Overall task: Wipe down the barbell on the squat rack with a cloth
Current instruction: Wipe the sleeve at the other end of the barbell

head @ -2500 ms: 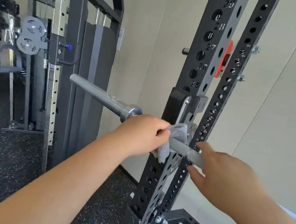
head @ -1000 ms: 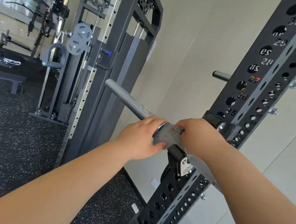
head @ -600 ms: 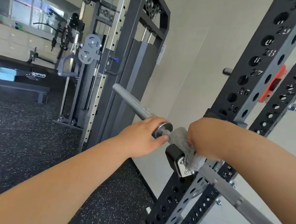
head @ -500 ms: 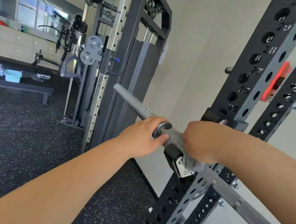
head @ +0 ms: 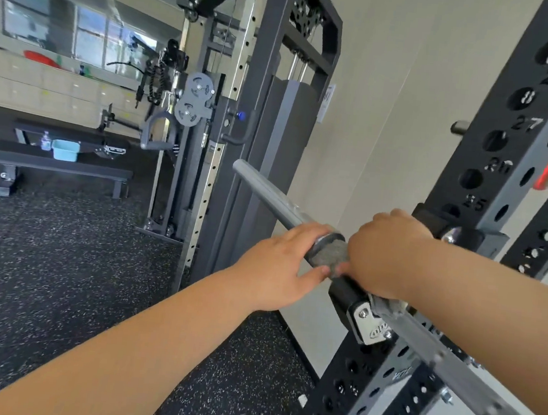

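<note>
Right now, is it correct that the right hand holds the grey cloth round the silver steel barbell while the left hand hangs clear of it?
Not quite: in the head view the left hand grips the silver steel barbell, right beside the cloth. The right hand does hold the grey cloth round the bar.

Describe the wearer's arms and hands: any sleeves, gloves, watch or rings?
Nothing worn that shows. The left hand and right hand are bare: no gloves, no rings visible. The left forearm and right forearm are bare to the frame edge, with no sleeves, watch, bands or markings in view.
</note>
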Demonstrator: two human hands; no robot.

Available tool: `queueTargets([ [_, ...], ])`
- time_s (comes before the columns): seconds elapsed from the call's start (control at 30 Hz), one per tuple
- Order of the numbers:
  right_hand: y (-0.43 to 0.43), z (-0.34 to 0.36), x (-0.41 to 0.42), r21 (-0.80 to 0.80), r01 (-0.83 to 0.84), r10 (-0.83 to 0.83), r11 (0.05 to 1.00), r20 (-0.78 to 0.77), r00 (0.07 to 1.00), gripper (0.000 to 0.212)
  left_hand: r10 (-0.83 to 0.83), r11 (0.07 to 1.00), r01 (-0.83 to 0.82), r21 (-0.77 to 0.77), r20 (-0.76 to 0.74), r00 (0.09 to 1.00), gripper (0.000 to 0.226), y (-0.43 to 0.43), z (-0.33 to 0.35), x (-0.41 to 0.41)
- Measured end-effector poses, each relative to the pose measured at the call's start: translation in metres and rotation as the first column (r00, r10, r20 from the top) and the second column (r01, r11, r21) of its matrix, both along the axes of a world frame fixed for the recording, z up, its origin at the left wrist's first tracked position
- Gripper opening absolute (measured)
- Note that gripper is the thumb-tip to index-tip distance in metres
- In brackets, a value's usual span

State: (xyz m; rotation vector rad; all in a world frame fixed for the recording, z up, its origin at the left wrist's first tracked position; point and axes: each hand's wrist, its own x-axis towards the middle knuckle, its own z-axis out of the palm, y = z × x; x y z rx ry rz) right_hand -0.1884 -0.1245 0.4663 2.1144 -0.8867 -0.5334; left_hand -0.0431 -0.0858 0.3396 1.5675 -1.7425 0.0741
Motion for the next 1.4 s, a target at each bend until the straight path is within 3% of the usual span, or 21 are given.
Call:
queueTargets([
  [0.1, -0.01, -0.005, 0.015, 0.113, 0.025, -0.041, 0.993, 0.144, 0.989, 0.046, -0.01, 1.0, 0.009, 0.012, 0.074, 0.997, 0.066, 0.003, -0.009, 0.013],
  [0.23, -0.025, -0.01, 0.03, 0.11, 0.025, -0.038, 0.994, 0.115, 0.993, 0.044, -0.086, 0.996, 0.08, 0.045, 0.159, 0.984, 0.068, 0.001, -0.022, 0.038],
  [0.3, -0.029, 0.002, 0.035, 0.084, 0.063, -0.08, 0.994, 0.225, 0.971, 0.046, -0.114, 0.993, 0.106, 0.049, 0.222, 0.968, 0.07, 0.001, -0.027, 0.049],
  [0.47, -0.049, 0.04, 0.049, -0.06, 0.026, 0.012, 0.998, 0.557, 0.831, 0.05, -0.169, 0.986, 0.161, 0.052, 0.304, 0.938, 0.08, -0.007, -0.038, 0.066],
  [0.57, -0.053, 0.005, 0.062, 0.269, 0.081, -0.203, 0.96, 0.464, 0.863, 0.051, -0.2, 0.98, 0.196, 0.045, 0.277, 0.94, 0.084, -0.01, -0.048, 0.063],
  [0.63, -0.053, -0.01, 0.07, 0.386, 0.083, -0.252, 0.919, 0.411, 0.876, 0.048, -0.219, 0.976, 0.215, 0.044, 0.245, 0.945, 0.086, -0.012, -0.054, 0.06],
  [0.73, -0.059, -0.005, 0.086, 0.397, 0.119, -0.284, 0.91, 0.39, 0.876, 0.042, -0.227, 0.974, 0.227, 0.025, 0.219, 0.949, 0.087, -0.016, -0.055, 0.058],
  [0.83, -0.072, -0.005, 0.105, 0.454, 0.097, -0.327, 0.886, 0.462, 0.824, 0.053, -0.224, 0.972, 0.232, -0.029, 0.179, 0.958, 0.087, -0.019, -0.058, 0.056],
  [1.0, -0.115, -0.028, 0.15, 0.33, -0.057, -0.155, 0.942, 0.58, 0.8, 0.061, -0.218, 0.972, 0.228, -0.053, 0.16, 0.963, 0.087, -0.022, -0.064, 0.059],
  [1.1, -0.118, -0.029, 0.162, 0.347, -0.113, -0.151, 0.931, 0.649, 0.746, 0.056, -0.211, 0.972, 0.228, -0.051, 0.221, 0.952, 0.084, -0.025, -0.061, 0.072],
  [1.23, -0.098, -0.013, 0.136, 0.63, -0.12, -0.357, 0.768, 0.576, 0.736, 0.071, -0.209, 0.972, 0.231, -0.044, 0.286, 0.935, 0.083, -0.027, -0.059, 0.082],
  [1.33, -0.078, 0.019, 0.107, 0.772, -0.096, -0.39, 0.629, 0.419, 0.82, 0.064, -0.206, 0.971, 0.231, -0.065, 0.271, 0.94, 0.085, -0.026, -0.061, 0.076],
  [1.4, -0.072, 0.033, 0.098, 0.774, -0.055, -0.339, 0.631, 0.339, 0.878, 0.069, -0.196, 0.971, 0.222, -0.092, 0.234, 0.952, 0.088, -0.027, -0.064, 0.068],
])
